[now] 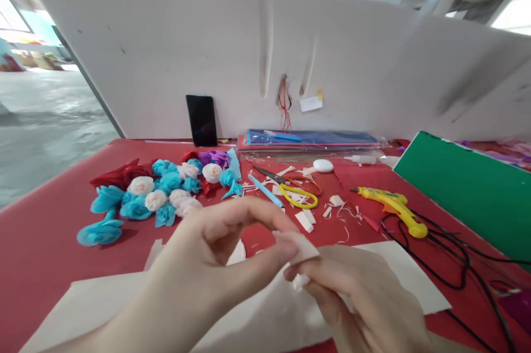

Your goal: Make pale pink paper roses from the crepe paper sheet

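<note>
Between the thumb and fingers of my left hand [232, 253] is a small strip of white paper [305, 248]. My right hand [365, 292] meets it from the right, its thumb and forefinger pinching a little rolled white paper piece [300, 282]. Whether strip and roll are one piece I cannot tell. Both hands hover over large white sheets [265, 314] on the red table. Beyond them lie scissors [298, 196] with yellow and red handles, a light blue stick [265, 190] and white paper scraps [305, 221].
Blue, white, red and purple paper flowers [166, 187] cluster at left. A yellow glue gun [394, 206] with a black cord [460, 264] lies at right, beside a green board [468, 198]. A black phone [202, 120] leans on the white partition [186, 37]. Wrapped coloured sheets [332, 139] lie behind.
</note>
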Demonstrator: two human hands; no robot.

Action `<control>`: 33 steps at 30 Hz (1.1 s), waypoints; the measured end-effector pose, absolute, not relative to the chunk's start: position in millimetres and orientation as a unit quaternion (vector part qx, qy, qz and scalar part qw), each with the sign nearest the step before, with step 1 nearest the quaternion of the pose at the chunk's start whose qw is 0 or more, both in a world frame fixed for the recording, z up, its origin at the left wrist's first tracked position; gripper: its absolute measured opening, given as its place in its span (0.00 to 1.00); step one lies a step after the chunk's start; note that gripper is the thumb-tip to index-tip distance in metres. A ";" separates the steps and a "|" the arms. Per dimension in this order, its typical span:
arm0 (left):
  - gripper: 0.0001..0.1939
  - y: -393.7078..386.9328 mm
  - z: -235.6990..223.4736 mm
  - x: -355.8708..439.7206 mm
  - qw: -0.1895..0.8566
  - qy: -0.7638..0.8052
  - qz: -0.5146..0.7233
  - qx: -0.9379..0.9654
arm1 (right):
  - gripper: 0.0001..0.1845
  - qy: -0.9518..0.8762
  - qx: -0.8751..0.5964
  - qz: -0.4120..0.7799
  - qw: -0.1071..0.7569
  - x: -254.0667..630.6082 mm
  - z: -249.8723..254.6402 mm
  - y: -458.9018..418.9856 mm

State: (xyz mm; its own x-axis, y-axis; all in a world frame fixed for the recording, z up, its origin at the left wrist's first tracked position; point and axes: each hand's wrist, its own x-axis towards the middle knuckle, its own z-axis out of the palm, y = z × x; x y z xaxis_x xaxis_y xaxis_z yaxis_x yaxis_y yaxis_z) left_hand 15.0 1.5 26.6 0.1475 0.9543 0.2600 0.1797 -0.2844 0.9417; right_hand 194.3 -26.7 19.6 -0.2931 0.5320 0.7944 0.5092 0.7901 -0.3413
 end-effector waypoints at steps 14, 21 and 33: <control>0.07 -3.7 33.1 27.1 0.474 0.358 0.487 0.641 | 0.05 -0.790 -0.359 0.015 0.497 197.7 15.2 -22.8; 0.04 -2.7 32.1 25.0 0.434 0.387 0.480 0.657 | 0.06 -0.800 -0.344 0.006 0.492 197.2 16.5 -17.6; 0.05 -0.9 31.0 14.8 0.409 0.409 0.417 0.701 | 0.08 -0.808 -0.325 0.002 0.491 197.9 14.8 -13.9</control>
